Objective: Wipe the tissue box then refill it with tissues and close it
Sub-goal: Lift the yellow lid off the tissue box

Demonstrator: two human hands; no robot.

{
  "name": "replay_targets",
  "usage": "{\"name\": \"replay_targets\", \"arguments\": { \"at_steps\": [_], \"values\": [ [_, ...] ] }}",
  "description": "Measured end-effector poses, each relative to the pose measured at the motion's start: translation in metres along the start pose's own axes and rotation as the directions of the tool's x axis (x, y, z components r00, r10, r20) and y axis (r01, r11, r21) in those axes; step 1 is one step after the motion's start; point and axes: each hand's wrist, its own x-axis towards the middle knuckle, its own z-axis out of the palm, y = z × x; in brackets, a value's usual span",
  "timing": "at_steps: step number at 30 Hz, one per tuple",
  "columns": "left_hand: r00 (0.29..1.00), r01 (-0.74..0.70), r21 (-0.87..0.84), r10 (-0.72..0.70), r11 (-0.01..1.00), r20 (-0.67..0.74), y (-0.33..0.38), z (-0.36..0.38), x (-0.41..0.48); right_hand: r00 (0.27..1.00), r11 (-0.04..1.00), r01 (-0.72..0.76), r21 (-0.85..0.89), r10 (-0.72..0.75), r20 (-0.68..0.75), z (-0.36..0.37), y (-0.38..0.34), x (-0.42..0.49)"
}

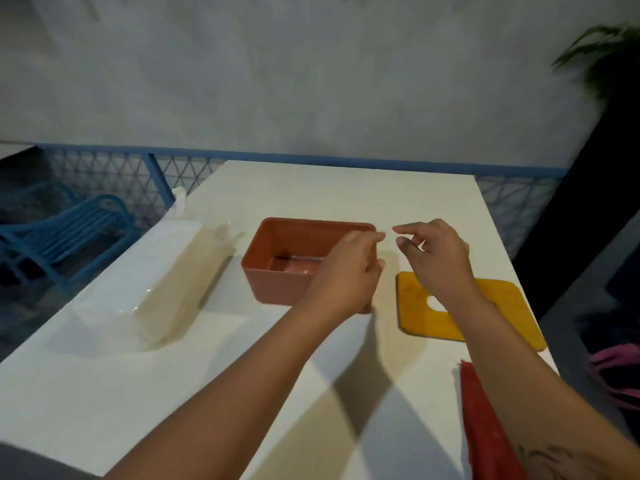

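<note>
Count on the table (207, 393): 1 tissue box (277, 282), open-topped, approx. centre. 1 yellow lid (426, 317) w/ 1 slot, at the box's 3 o'clock. 1 clear-wrapped tissue pack (176, 285) at its 9 o'clock. 1 red cloth (485, 427) at 5 o'clock. 2 hands: left hand (346, 271), right hand (440, 258). Off-table: 1 blue chair (65, 233) at 9 o'clock, 1 plant (602, 53) at 1 o'clock, 1 pink item (620, 372) at 4 o'clock, poss. a bag.

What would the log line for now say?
tissue box open, empty | lid off, beside it | left hand, right hand empty, near box
</note>
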Motion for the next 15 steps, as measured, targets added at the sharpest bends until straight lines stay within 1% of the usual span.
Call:
{"name": "replay_targets", "arguments": {
  "at_steps": [5,8,11,13,15],
  "values": [
    [0.985,0.063,-0.017,-0.065,0.998,-0.162,-0.034,-0.071,-0.006,0.997,0.997,0.044,0.057,-0.048,0.06,0.036,-0.08,0.006],
    [0.965,0.112,0.004,-0.108,0.994,-0.241,-0.067,-0.112,-0.009,0.992,0.997,0.066,0.047,-0.07,0.105,0.064,-0.126,0.008],
    [0.954,0.161,0.016,-0.152,0.987,-0.259,-0.107,-0.152,-0.009,0.979,0.992,0.075,0.099,-0.092,0.181,0.097,-0.166,0.011],
    [0.955,0.18,0.031,-0.167,0.983,-0.245,-0.133,-0.173,-0.008,0.971,0.987,0.1,0.123,-0.124,0.206,0.119,-0.187,0.011],
    [0.955,0.197,0.042,-0.182,0.979,-0.236,-0.162,-0.194,-0.007,0.968,0.987,0.09,0.13,-0.117,0.221,0.145,-0.209,0.013]
  ]
}}
